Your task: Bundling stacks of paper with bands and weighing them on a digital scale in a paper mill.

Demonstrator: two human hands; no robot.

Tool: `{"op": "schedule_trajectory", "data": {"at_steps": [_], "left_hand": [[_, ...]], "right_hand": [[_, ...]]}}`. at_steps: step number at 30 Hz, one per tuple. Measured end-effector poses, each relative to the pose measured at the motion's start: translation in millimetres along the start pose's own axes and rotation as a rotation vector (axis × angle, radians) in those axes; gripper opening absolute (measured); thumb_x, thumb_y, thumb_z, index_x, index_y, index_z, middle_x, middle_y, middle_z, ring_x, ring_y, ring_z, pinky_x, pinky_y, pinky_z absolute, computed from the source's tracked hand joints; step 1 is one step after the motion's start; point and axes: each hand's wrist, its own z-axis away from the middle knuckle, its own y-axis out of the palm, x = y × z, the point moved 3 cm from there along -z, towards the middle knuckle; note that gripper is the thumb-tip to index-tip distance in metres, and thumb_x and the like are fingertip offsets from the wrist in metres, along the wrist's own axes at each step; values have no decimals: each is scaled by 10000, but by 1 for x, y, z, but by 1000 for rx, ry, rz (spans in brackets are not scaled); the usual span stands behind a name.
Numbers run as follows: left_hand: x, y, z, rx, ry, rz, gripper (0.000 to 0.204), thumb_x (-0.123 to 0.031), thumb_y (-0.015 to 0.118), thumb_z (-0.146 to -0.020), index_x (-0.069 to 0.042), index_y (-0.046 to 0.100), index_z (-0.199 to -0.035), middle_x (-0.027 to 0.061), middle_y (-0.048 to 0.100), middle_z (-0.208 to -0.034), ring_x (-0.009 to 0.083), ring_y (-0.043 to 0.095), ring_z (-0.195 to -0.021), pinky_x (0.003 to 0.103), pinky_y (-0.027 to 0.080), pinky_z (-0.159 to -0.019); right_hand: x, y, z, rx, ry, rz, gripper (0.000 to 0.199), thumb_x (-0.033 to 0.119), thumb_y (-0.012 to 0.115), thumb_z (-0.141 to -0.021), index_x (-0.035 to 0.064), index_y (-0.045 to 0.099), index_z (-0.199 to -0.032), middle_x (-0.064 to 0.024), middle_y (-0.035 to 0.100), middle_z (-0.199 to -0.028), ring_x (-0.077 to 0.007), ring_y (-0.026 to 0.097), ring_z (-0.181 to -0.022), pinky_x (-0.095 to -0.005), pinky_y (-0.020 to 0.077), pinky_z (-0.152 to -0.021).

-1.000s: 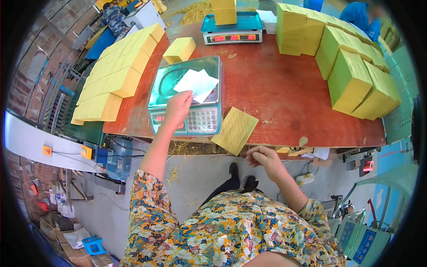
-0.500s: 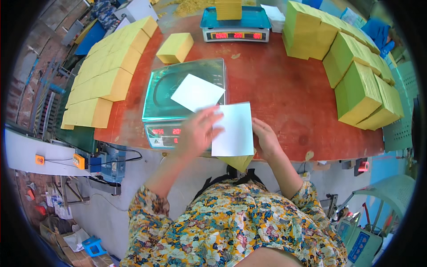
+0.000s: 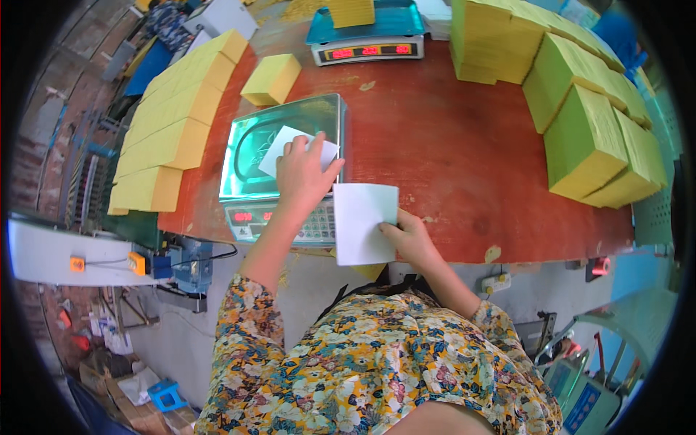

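Observation:
In my right hand [image 3: 411,238] is a white paper sheet or thin pad [image 3: 365,225], held at its right edge with the thumb on top, over the table's front edge. My left hand [image 3: 303,172] reaches over the near scale [image 3: 246,138], fingers apart on a smaller-looking white paper piece [image 3: 278,150] lying on its steel pan. The hand covers part of that paper. Below the held sheet, a bit of something yellow [image 3: 371,271] shows; the sheet hides the rest.
A single yellow paper block [image 3: 271,80] lies behind the near scale. Yellow stacks line the table's left side [image 3: 174,138] and right side [image 3: 587,145]. A second scale [image 3: 368,49] at the back bears a yellow block [image 3: 351,12]. The red table [image 3: 435,145] ends before my body.
My left hand has moved from beside the held sheet forward onto the paper on the scale. The right hand has shifted slightly down and left with its sheet. The view has turned a little.

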Motion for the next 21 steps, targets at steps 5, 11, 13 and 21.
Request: {"op": "schedule_trajectory", "data": {"at_steps": [5,11,13,21], "left_hand": [[-13,-10,17,44,85,-18,397,-250,716,-806,-147,664,-1185,142,584,-1139,318,545,-1033,427,466,-830],[-23,-23,44,50,59,89,371,-178,741,-780,-94,664,-1133,118,612,-1117,307,567,-1010,414,476,-857],[-22,-22,45,-20,37,53,311,-148,740,-779,-60,669,-1068,112,646,-1031,288,606,-947,390,502,-804],[-6,-15,48,-87,71,91,190,-142,738,-767,-56,654,-914,76,639,-901,286,612,-858,390,512,-704]], "right_hand": [[-13,-41,14,45,64,-110,245,68,571,-911,-51,638,-1115,-51,672,-947,-96,612,-813,-262,508,-712],[-9,-57,21,71,156,-158,235,88,575,-922,-56,638,-1096,-52,662,-865,-98,605,-702,-255,500,-582],[-11,-58,19,96,162,-173,227,88,570,-924,-53,640,-1087,-51,661,-856,-97,601,-680,-254,493,-559],[-13,-54,19,140,146,-232,216,97,566,-932,-50,642,-1070,-51,658,-833,-100,603,-653,-256,486,-516]]}}
